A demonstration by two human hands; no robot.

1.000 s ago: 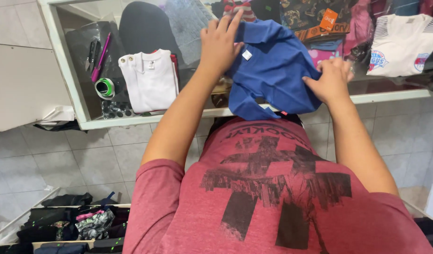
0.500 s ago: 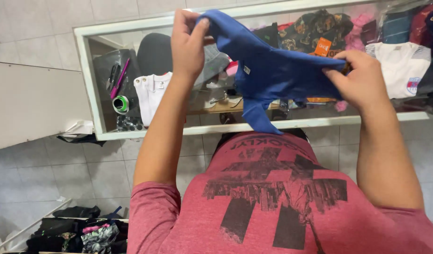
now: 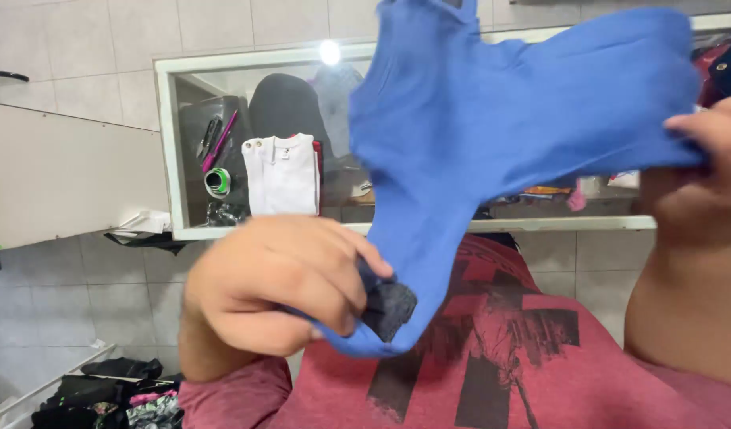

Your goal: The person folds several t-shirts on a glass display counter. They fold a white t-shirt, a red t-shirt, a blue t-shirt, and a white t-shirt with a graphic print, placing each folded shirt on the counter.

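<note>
Blue garment [image 3: 492, 135] in both hands

This looks like a small clothing shop. A white-framed glass display case [image 3: 168, 151] stands against a tiled wall [image 3: 103, 48], and inside it lies a neatly folded white garment [image 3: 282, 175] beside pens [image 3: 216, 141] and a green tape roll [image 3: 217, 182]. More colourful clothes [image 3: 595, 187] crowd the case further right. Down on the floor at the left, a pile of dark folded garments [image 3: 103, 393] waits in stacks.
</note>
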